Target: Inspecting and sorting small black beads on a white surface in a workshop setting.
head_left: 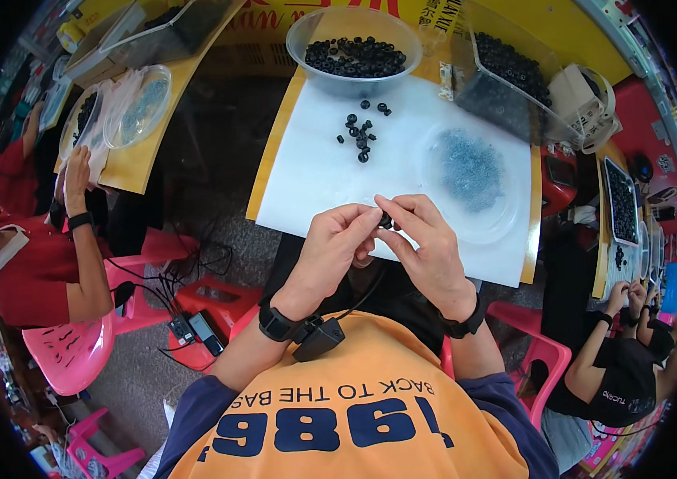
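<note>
In front of my chest, above the near edge of the white-covered table (pixel 318 180), my two hands meet at the fingertips. A small round black part (pixel 386 219) is pinched between them, mostly hidden by the fingers. My left hand (pixel 337 243) grips it with thumb and forefinger; my right hand (pixel 428 243) closes on it from the other side. Farther up the white sheet lies a loose group of small black parts (pixel 363 142), some with a hole. To their right, a clear round plate (pixel 486 233) bears a heap of tiny pale-blue pieces (pixel 470 169).
A clear bowl (pixel 298 40) of black parts stands at the table's far edge. Behind right is a clear bin (pixel 506 108) with more. Co-workers sit left (pixel 43 263) and right (pixel 614 367) at other tables. Pink chairs (pixel 75 351) and a red stool (pixel 211 299) with cables flank me.
</note>
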`<state>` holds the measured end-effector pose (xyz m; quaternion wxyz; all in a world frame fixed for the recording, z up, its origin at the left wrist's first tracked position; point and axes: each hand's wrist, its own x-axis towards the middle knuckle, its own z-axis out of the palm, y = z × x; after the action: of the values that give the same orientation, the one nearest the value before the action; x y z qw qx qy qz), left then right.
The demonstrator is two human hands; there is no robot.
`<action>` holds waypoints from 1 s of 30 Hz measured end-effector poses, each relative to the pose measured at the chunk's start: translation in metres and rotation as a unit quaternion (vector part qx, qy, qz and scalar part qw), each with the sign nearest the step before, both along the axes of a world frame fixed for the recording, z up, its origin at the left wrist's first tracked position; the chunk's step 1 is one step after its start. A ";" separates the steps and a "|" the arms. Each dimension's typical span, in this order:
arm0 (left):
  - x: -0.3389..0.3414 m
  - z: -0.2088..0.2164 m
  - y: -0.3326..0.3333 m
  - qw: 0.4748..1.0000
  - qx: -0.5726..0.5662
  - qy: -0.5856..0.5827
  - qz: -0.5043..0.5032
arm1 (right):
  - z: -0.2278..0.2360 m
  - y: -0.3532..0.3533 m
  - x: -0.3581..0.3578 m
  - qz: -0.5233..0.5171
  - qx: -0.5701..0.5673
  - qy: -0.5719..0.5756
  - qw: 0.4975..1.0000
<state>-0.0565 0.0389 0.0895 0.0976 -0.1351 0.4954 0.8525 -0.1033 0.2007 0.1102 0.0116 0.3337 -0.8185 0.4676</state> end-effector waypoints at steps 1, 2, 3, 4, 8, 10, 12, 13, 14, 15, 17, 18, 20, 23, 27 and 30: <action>0.000 0.000 -0.002 1.000 0.002 -0.003 -0.005 | 0.000 0.002 -0.001 0.007 -0.005 -0.031 0.999; 0.000 0.000 -0.003 1.000 0.003 -0.005 -0.010 | 0.001 0.005 -0.001 0.015 -0.009 -0.061 0.998; 0.000 -0.001 -0.004 1.000 0.002 -0.007 -0.012 | 0.001 0.007 -0.002 0.023 -0.014 -0.091 0.995; 0.001 -0.003 -0.004 1.000 0.000 -0.008 -0.014 | 0.002 0.008 -0.002 0.026 -0.012 -0.104 0.994; 0.002 -0.007 -0.003 1.000 0.003 -0.004 -0.020 | -0.002 0.010 -0.002 0.025 -0.003 -0.101 0.995; 0.003 -0.007 -0.004 1.000 -0.012 -0.006 -0.026 | -0.010 0.010 0.000 0.018 0.005 -0.054 0.998; 0.004 -0.008 -0.006 0.999 -0.025 -0.007 -0.035 | -0.018 0.009 0.003 0.008 0.017 0.011 1.000; 0.003 -0.009 -0.006 0.999 -0.030 -0.006 -0.041 | -0.019 0.009 0.004 0.003 0.015 0.021 1.000; 0.003 -0.010 -0.007 0.998 -0.035 -0.005 -0.047 | -0.020 0.008 0.006 -0.002 0.014 0.032 0.999; 0.003 -0.009 -0.008 0.999 -0.030 -0.008 -0.044 | -0.021 0.008 0.007 -0.005 0.012 0.043 0.999; 0.003 -0.003 -0.009 0.999 -0.019 -0.013 -0.039 | -0.020 0.008 0.008 -0.002 -0.026 0.016 1.000; 0.004 -0.001 -0.009 0.999 -0.008 -0.014 -0.037 | -0.019 0.008 0.008 0.001 -0.045 0.003 0.999; 0.006 0.002 -0.007 0.999 0.015 -0.015 -0.035 | -0.014 0.010 0.008 0.007 -0.040 0.015 0.999; 0.008 0.004 -0.006 1.000 0.005 -0.007 -0.030 | -0.014 0.013 0.007 0.013 -0.033 0.027 0.999; 0.009 0.003 -0.004 1.000 -0.004 0.011 0.014 | -0.005 0.010 0.012 -0.037 -0.028 -0.023 0.999; 0.010 -0.003 -0.001 0.997 -0.007 0.024 0.074 | -0.012 0.008 0.015 -0.061 -0.055 -0.081 0.993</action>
<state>-0.0466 0.0381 0.0861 0.0217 -0.1517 0.4924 0.8567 -0.0888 0.2089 0.0986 -0.0075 0.2430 -0.8088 0.5354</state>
